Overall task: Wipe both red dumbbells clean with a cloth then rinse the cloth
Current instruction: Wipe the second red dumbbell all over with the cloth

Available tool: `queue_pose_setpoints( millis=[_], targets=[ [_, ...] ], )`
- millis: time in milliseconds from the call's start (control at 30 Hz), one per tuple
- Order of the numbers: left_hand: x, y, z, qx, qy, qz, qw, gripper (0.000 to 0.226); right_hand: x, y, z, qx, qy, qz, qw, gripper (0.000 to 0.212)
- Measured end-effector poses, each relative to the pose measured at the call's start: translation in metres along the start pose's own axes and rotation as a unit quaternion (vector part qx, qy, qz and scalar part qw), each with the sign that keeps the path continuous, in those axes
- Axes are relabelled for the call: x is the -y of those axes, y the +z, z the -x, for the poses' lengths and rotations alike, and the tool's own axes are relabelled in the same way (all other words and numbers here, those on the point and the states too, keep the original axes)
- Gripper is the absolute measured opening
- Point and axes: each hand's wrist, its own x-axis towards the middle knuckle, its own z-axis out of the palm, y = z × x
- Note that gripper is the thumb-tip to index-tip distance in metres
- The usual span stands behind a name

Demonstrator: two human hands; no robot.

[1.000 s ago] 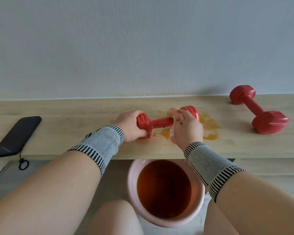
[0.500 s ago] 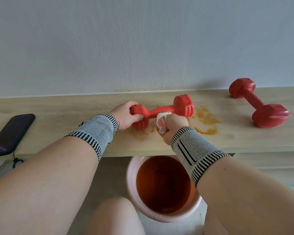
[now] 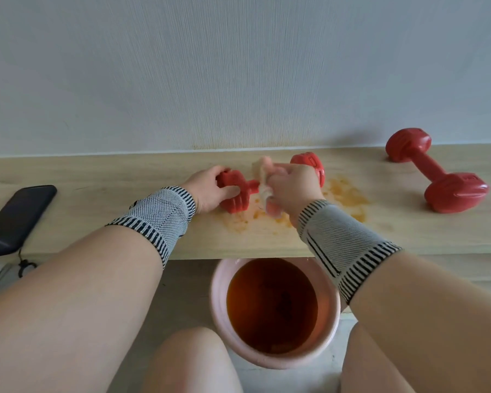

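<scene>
Head view: the left hand [image 3: 207, 188] curls its fingers round the near dumbbell [image 3: 236, 194] at its end. The right hand [image 3: 291, 188] grips the cloth [image 3: 264, 180] wrapped on the bar beside them. Wet orange smears [image 3: 343, 194] lie under both, so the dumbbell could slip, or the cloth smear grime back. The second dumbbell [image 3: 437, 177] lies well apart from the fingers; the bucket [image 3: 219, 293] sits below the wrists.

hands [image 3: 291, 191] wiping dumbbell [image 3: 238, 195], cloth [image 3: 264, 182]

Right hand [image 3: 291, 191] hides the dumbbell [image 3: 236, 194] bar — cloth [image 3: 262, 177] blurred, perhaps bunched.
</scene>
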Motion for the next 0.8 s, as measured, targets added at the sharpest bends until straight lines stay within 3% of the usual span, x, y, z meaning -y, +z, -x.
queue_pose_setpoints(
  millis=[67, 100, 167, 267, 333, 400, 467, 633, 733, 800],
  targets=[
    [-0.001, -0.001, 0.001, -0.004, 0.003, 0.0, 1.0, 0.059, 0.013, 0.0, 0.007, 0.047, -0.071, 0.281, 0.956, 0.016],
    [0.0, -0.001, 0.002, -0.003, 0.005, -0.001, 1.0, 0.058, 0.009, 0.0, 0.005, 0.059, -0.084, 0.353, 0.93, 0.023],
    [0.001, -0.001, 0.002, 0.001, 0.009, 0.001, 1.0, 0.057, 0.001, -0.006, 0.004, 0.047, -0.065, 0.376, 0.923, 0.034],
    [0.002, -0.001, -0.001, 0.006, 0.011, 0.004, 1.0, 0.057, -0.005, -0.016, -0.008, -0.004, -0.045, 0.376, 0.925, 0.034],
    [0.002, -0.001, -0.004, 0.009, 0.011, 0.004, 1.0, 0.056, -0.004, -0.004, -0.014, 0.039, -0.113, 0.383, 0.916, 0.04],
    [0.004, -0.002, -0.004, 0.01, 0.009, 0.013, 1.0, 0.055, -0.008, 0.02, -0.016, 0.104, -0.19, 0.377, 0.901, 0.06],
    [0.006, -0.002, -0.004, 0.008, 0.011, 0.021, 1.0, 0.054, -0.008, 0.024, -0.02, 0.123, -0.175, 0.375, 0.902, 0.068],
    [0.011, 0.0, -0.007, 0.011, 0.014, 0.042, 0.999, 0.05, -0.015, -0.002, -0.026, 0.026, -0.06, 0.357, 0.932, 0.041],
    [0.01, 0.002, -0.007, 0.028, 0.006, 0.074, 0.997, 0.045, -0.013, 0.003, -0.021, 0.058, -0.084, 0.338, 0.936, 0.043],
    [0.007, 0.003, -0.005, 0.028, 0.004, 0.031, 0.999, 0.05, -0.011, 0.003, -0.023, 0.083, -0.101, 0.352, 0.927, 0.041]
  ],
)
